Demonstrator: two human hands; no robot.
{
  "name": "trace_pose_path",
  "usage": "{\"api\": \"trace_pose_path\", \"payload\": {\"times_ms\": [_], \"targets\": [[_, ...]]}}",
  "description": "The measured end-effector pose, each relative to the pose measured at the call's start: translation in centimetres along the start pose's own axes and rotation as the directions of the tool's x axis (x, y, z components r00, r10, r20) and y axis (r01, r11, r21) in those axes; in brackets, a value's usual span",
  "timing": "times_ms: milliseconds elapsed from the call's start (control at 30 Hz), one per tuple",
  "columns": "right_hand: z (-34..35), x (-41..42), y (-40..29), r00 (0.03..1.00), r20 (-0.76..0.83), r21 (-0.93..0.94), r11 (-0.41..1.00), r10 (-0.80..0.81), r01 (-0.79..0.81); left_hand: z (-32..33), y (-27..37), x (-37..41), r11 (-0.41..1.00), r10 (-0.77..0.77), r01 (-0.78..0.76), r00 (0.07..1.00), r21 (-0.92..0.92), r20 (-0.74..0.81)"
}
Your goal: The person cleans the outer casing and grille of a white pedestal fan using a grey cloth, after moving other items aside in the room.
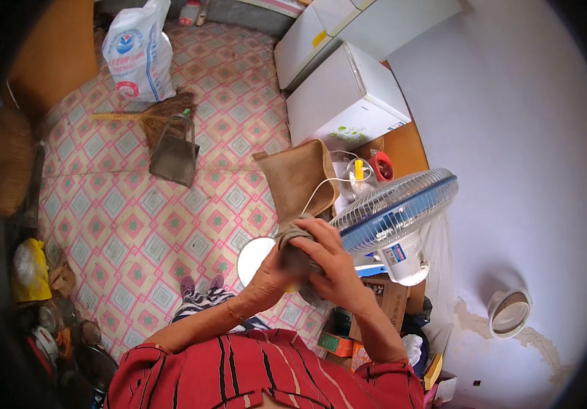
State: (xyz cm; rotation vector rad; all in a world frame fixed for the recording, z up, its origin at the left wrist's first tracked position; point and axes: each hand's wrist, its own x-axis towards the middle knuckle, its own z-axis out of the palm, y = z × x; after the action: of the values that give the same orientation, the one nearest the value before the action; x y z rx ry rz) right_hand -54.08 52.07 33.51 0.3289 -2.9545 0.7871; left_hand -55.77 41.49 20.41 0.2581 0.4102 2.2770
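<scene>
In front of my body, my left hand (265, 281) holds the near left side of a dark, blurred object (293, 263) that I cannot identify. Bent over its far right side are the fingers of my right hand (329, 260), pressing a grey-brown cloth (296, 236) against it. An electric fan (395, 214) with a blue rim and a wire guard stands just right of my hands, tilted in this view. Below and behind my hands shows the white round base (255, 260) of something. A white cord (316, 191) runs beyond the cloth.
A brown fabric cover (301, 176) lies beyond my hands, near a white chest-like appliance (342, 97). On the patterned floor are a dustpan (173, 158), a straw broom (145, 117) and a white woven sack (140, 56). Cardboard boxes (380, 301) stand at lower right; clutter fills the lower left.
</scene>
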Motion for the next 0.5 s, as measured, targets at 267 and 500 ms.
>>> {"api": "trace_pose_path", "payload": {"times_ms": [267, 500], "targets": [[-6.8, -6.0, 1.5, 0.678, -0.735, -0.099, 0.988, 0.005, -0.115, 5.7, 10.2, 13.2, 0.841, 0.469, -0.467, 0.881, 0.272, 0.064], [-6.0, -5.8, 5.9, 0.512, -0.855, -0.108, 0.937, 0.083, -0.332, 3.7, 0.8, 21.1, 0.383, 0.278, -0.584, 0.812, 0.716, 0.513]]}}
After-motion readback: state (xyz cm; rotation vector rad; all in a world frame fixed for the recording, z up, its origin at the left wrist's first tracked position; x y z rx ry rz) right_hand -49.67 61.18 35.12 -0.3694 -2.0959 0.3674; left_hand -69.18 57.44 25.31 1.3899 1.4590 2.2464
